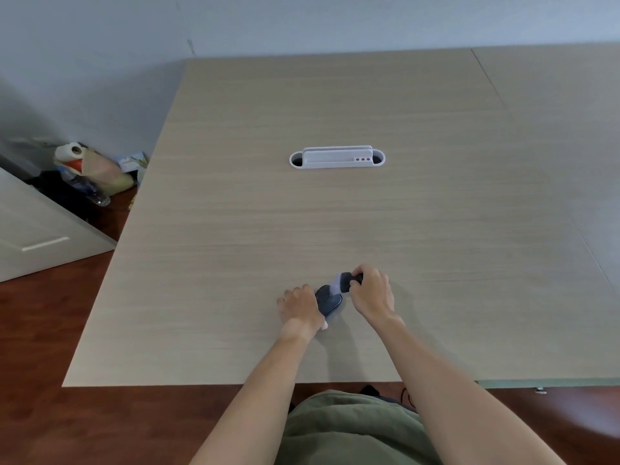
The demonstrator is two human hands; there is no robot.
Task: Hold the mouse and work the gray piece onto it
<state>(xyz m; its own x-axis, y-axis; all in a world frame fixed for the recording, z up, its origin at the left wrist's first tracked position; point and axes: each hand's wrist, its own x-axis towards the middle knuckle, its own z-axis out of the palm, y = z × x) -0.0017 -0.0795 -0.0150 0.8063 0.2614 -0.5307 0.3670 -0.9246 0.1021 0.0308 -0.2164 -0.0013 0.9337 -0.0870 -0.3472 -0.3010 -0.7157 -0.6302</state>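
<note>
A dark computer mouse (329,301) lies on the light wooden table (335,213) near its front edge. My left hand (298,305) grips the mouse from the left, its fingers curled over the body. Just to the right, my right hand (370,292) pinches a small dark and pale part (344,282) at the mouse's far end. The two hands are close together, and they hide much of the mouse.
A white cable port (337,157) is set into the middle of the table. On the floor at the left lie a paper roll (70,151), a plastic bottle (89,189) and bags. A pale door panel (37,236) stands at the far left.
</note>
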